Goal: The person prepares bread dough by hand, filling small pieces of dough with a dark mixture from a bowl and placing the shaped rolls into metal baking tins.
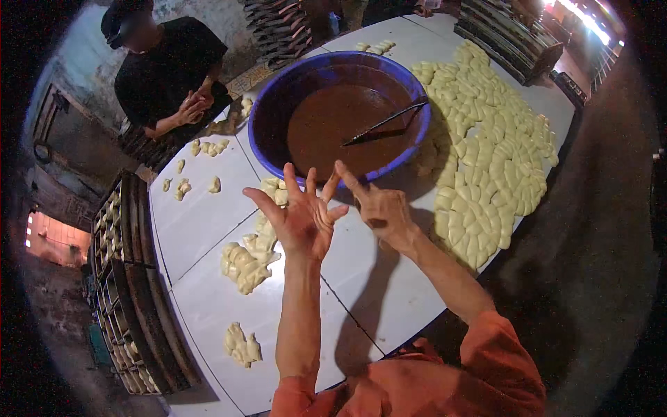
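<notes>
My left hand (303,221) is raised over the white table, palm up with its fingers spread, and holds nothing. Beside it, my right hand (386,214) reaches in with the index finger stretched out, its tip close to or touching a left fingertip; the other right fingers look curled. Just beyond both hands stands a blue basin (258,154) of brown liquid (340,125). A dark stick (385,125) leans across the liquid to the rim. Pale yellow dough-like lumps (244,270) lie by my left forearm, and another small cluster (242,345) is nearer me.
Many pale pieces (486,160) cover the table's right side. Stacked dark trays (128,306), some holding pale pieces, stand along the left edge; more dark stacked racks (511,38) are at the far right. Across the table, a person in black (170,66) holds both hands together.
</notes>
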A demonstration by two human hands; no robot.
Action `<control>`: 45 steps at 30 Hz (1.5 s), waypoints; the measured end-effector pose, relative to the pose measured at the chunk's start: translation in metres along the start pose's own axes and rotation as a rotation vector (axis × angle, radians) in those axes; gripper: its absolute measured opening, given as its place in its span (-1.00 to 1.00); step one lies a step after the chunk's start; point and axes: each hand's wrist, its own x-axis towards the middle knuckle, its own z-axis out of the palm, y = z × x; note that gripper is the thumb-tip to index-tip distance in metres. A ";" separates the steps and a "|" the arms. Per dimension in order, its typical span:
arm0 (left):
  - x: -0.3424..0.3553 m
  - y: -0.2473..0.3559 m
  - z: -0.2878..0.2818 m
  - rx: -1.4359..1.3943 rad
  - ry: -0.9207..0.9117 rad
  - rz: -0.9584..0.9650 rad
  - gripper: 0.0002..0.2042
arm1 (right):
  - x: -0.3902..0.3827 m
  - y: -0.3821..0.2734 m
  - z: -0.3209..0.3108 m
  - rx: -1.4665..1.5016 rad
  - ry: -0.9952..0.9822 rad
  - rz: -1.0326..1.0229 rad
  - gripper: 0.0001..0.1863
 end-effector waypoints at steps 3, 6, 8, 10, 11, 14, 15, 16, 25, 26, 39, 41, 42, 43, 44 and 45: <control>-0.008 0.003 0.001 0.030 -0.063 -0.050 0.12 | -0.005 0.017 0.002 -0.084 -0.111 0.182 -0.13; -0.018 0.009 -0.001 0.150 -0.047 -0.010 0.12 | -0.018 0.019 -0.002 -0.110 -0.048 0.157 -0.21; -0.030 0.022 -0.009 0.283 -0.068 0.024 0.12 | -0.023 0.002 -0.017 -0.087 -0.090 0.206 -0.27; -0.057 0.034 -0.014 0.498 0.015 0.097 -0.02 | -0.035 -0.008 -0.016 -0.031 -0.083 0.257 -0.45; -0.069 0.038 -0.018 0.583 0.082 0.126 -0.11 | -0.044 -0.006 -0.017 0.004 -0.052 0.244 -0.54; -0.114 0.056 -0.039 0.929 0.203 0.082 -0.33 | -0.068 -0.011 -0.008 0.170 -0.089 0.331 -0.75; -0.137 0.065 -0.048 0.938 0.233 0.108 -0.38 | -0.069 -0.022 -0.003 0.257 -0.107 0.372 -0.78; -0.161 0.075 -0.057 1.035 0.332 0.116 -0.40 | -0.068 -0.037 0.000 0.313 -0.148 0.372 -0.80; -0.348 0.115 -0.161 1.880 1.185 0.493 -0.56 | -0.066 -0.242 0.109 0.657 -0.648 -0.226 -0.71; -0.354 0.116 -0.169 1.969 1.173 0.399 -0.56 | -0.070 -0.261 0.133 0.639 -0.593 -0.322 -0.67; -0.343 0.171 -0.175 1.957 0.727 0.388 -0.74 | -0.076 -0.316 0.193 1.173 -0.882 0.178 -0.82; -0.340 0.173 -0.173 1.999 0.767 0.409 -0.76 | -0.074 -0.311 0.185 1.440 -0.958 0.433 -0.74; -0.340 0.177 -0.170 1.943 0.768 0.337 -0.77 | -0.075 -0.310 0.182 1.436 -0.947 0.440 -0.74; -0.340 0.180 -0.169 1.886 0.768 0.265 -0.77 | -0.077 -0.311 0.180 1.520 -0.938 0.441 -0.75; -0.342 0.179 -0.169 1.944 0.775 0.356 -0.76 | -0.079 -0.313 0.179 1.606 -0.927 0.441 -0.75; -0.342 0.181 -0.173 1.942 0.765 0.355 -0.76 | -0.079 -0.314 0.180 1.603 -0.918 0.445 -0.75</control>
